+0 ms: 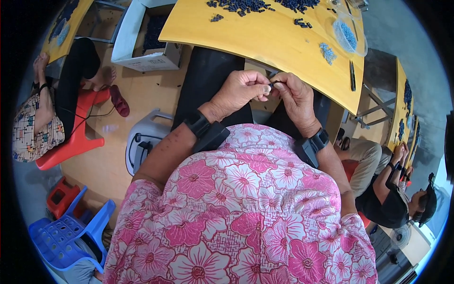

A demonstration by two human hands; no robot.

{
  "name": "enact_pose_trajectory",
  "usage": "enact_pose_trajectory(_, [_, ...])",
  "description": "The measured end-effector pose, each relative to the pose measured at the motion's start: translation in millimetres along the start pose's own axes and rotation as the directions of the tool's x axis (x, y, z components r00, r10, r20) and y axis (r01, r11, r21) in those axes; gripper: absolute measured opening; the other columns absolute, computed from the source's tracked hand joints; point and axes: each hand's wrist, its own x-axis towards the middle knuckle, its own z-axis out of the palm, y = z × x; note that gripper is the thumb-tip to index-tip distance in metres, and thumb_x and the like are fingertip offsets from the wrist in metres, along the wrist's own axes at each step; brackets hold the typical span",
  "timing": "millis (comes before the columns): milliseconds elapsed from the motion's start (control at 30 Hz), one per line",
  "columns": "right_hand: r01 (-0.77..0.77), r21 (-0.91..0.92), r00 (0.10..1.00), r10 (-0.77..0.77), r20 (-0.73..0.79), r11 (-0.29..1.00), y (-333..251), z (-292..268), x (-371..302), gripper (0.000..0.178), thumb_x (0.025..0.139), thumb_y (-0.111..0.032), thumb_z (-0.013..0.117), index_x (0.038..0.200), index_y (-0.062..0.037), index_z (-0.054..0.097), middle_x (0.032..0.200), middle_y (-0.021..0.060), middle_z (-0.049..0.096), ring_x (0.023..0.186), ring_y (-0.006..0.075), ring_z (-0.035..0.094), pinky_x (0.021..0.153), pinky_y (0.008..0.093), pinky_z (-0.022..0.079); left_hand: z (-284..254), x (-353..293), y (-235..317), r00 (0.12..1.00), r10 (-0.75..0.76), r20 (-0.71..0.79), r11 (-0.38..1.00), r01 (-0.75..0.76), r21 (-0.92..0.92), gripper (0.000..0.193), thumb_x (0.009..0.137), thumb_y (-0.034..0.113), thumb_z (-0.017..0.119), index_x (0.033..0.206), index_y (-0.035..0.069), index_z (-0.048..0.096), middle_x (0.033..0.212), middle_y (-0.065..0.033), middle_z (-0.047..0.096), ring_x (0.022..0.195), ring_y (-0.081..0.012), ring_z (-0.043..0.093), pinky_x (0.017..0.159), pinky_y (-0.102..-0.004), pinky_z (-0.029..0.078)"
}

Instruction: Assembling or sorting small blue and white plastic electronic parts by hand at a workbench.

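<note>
My left hand (242, 93) and my right hand (297, 100) meet over my lap, just off the near edge of the yellow table (265, 47). Between their pinched fingertips is a small black part (271, 85), mostly covered by thumbs and fingers. Both hands are closed on it. Across the table's far side lie heaps of small black parts (239, 5), with a few loose ones (302, 22) nearer. Small light-blue pieces (327, 53) form a little pile at the right, beside a clear plastic container (344, 34) holding more of them.
A black pen-like tool (352, 75) lies near the table's right edge. Left of the table stands a white box (146, 61) with dark parts inside. A grey stool (146, 137), a red stool (78, 132) and a blue chair (71, 232) stand around. Other people sit at tables on both sides.
</note>
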Motion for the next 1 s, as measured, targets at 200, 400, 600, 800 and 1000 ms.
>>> enact_pose_trajectory(200, [-0.05, 0.107, 0.997, 0.056, -0.05, 0.993, 3.0, 1.5, -4.0, 0.013, 0.087, -0.004, 0.06, 0.099, -0.0034, 0.065, 0.082, 0.0069, 0.065, 0.074, 0.0127, 0.062, 0.069, 0.025, 0.049, -0.8, 1.0, -1.3, 1.0, -0.017, -0.001, 0.999, 0.018, 0.034, 0.012, 0.089, 0.008, 0.062, 0.095, -0.002, 0.062, 0.085, -0.0065, 0.066, 0.074, -0.0092, 0.062, 0.071, -0.0241, 0.054])
enact_pose_trajectory(400, [-0.151, 0.352, 0.982, 0.18, -0.05, 0.924, -4.1, 3.1, -3.7, 0.013, 0.089, -0.004, 0.059, 0.098, 0.0002, 0.067, 0.083, 0.0034, 0.065, 0.074, 0.0094, 0.06, 0.07, 0.0231, 0.048, -1.8, 1.0, -0.5, 1.0, -0.019, -0.001, 0.999, 0.019, 0.029, 0.013, 0.089, 0.008, 0.062, 0.097, -0.002, 0.062, 0.087, -0.0077, 0.066, 0.076, -0.0093, 0.063, 0.072, -0.0237, 0.054])
enact_pose_trajectory(600, [-0.18, 0.435, 0.973, 0.225, -0.052, 0.882, -1.8, 5.7, -1.9, 0.012, 0.089, -0.002, 0.058, 0.095, 0.0014, 0.068, 0.08, 0.0044, 0.065, 0.073, 0.0091, 0.06, 0.068, 0.0221, 0.048, -1.1, 0.6, -0.2, 1.0, -0.005, 0.01, 1.0, 0.005, 0.023, 0.014, 0.09, 0.008, 0.061, 0.098, -0.003, 0.061, 0.088, -0.0087, 0.067, 0.076, -0.0101, 0.063, 0.073, -0.0242, 0.054])
enact_pose_trajectory(800, [-0.16, 0.438, 0.976, 0.207, -0.062, 0.885, -0.7, 10.2, -3.6, 0.01, 0.088, -0.001, 0.059, 0.093, 0.0015, 0.067, 0.08, 0.0048, 0.065, 0.072, 0.0092, 0.06, 0.067, 0.0222, 0.048, -1.0, -1.0, -4.8, 1.0, 0.016, -0.014, 0.999, -0.016, 0.035, 0.013, 0.09, 0.007, 0.061, 0.097, -0.004, 0.062, 0.087, -0.0089, 0.067, 0.076, -0.0111, 0.063, 0.073, -0.0249, 0.054])
enact_pose_trajectory(1000, [-0.133, 0.391, 0.972, 0.197, -0.128, 0.911, -2.1, 16.6, -4.5, 0.01, 0.087, 0.001, 0.059, 0.092, 0.0011, 0.067, 0.082, 0.0055, 0.063, 0.071, 0.0099, 0.06, 0.067, 0.0222, 0.048, 0.7, -1.7, -5.6, 0.998, 0.051, -0.031, 0.998, -0.05, 0.032, 0.013, 0.09, 0.007, 0.061, 0.097, -0.003, 0.062, 0.085, -0.0081, 0.066, 0.075, -0.0114, 0.063, 0.072, -0.0248, 0.054])
